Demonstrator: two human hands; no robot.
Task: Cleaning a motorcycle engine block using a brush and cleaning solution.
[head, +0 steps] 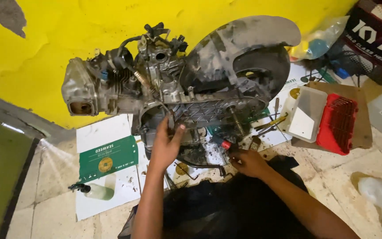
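A dirty grey scooter engine (177, 84) lies on the floor against a yellow wall. My left hand (165, 144) rests on the lower edge of its open crankcase, fingers spread against the metal. My right hand (248, 161) is low on the floor, fingers closed around a tool with a red handle (226, 144) that points toward the engine's underside. A bare shaft (236, 120) sticks out of the case just above that hand.
A green and white flattened carton (107, 159) lies under the engine at the left, with a small spray bottle (94, 191) on it. A translucent tray (306, 113) and a red plastic cover (338, 125) sit on cardboard at the right. Loose tools (270, 124) lie between.
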